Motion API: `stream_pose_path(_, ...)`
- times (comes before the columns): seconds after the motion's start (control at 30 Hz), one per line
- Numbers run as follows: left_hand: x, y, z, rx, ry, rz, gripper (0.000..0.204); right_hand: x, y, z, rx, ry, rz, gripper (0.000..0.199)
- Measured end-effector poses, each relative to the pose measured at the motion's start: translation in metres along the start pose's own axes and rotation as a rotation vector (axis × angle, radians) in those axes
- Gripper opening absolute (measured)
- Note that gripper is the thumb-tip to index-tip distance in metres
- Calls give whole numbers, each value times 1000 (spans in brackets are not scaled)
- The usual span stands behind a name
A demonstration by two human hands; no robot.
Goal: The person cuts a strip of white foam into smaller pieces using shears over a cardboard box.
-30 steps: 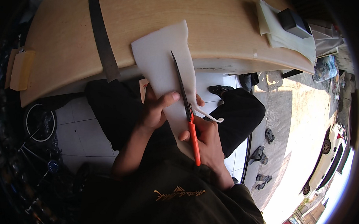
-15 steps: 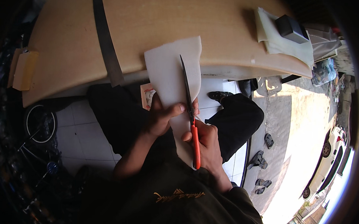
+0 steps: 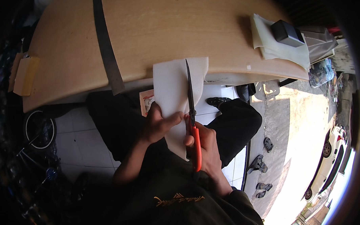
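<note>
A long white sheet of soft-looking material (image 3: 171,84) hangs over my lap, its far end reaching the table edge. My left hand (image 3: 160,127) pinches it at the middle, thumb on top. In my right hand (image 3: 210,147) is a pair of scissors with orange handles (image 3: 197,149) and dark blades (image 3: 190,87). The blades point away from me along the right part of the sheet, one blade over its face. The lower blade is hidden. My right fingers wrap around the handles, partly out of sight beneath.
A wooden-topped table (image 3: 163,28) spans the far side, with a dark strap (image 3: 105,46) across it. At right lie pale sheets (image 3: 265,40) under a dark box (image 3: 286,33). A yellowish carton (image 3: 27,76) sits at left. A small box (image 3: 145,101) stands below the table.
The white sheet has shifted toward me and slightly right, its far edge now lower. The scissors and both hands stay close to where they were, with the scissors turned slightly.
</note>
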State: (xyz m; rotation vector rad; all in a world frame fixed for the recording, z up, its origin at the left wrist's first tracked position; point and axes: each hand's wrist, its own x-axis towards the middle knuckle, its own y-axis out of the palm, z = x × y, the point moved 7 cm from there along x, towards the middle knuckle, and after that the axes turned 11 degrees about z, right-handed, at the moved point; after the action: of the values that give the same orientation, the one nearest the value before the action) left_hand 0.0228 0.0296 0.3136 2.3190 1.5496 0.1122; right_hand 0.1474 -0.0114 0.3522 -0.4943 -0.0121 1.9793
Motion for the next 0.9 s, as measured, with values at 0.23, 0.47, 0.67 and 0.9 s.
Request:
stream_pose_path(0.23, -2, -2, 2, 35, 20, 3, 30, 0, 3, -6, 36, 53, 8, 65)
stream_pose_path(0.47, -4, 0, 3, 137, -88, 131, 33, 4, -3, -4, 42, -44, -23, 64)
stream_pose_path(0.67, -6, -1, 4, 139, -94, 148, 35, 5, -3, -7, 99, 67, -27, 56)
stream_pose_path(0.9, -9, -6, 7, 205, -97, 130, 45, 9, -2, 1, 69, -27, 23, 66)
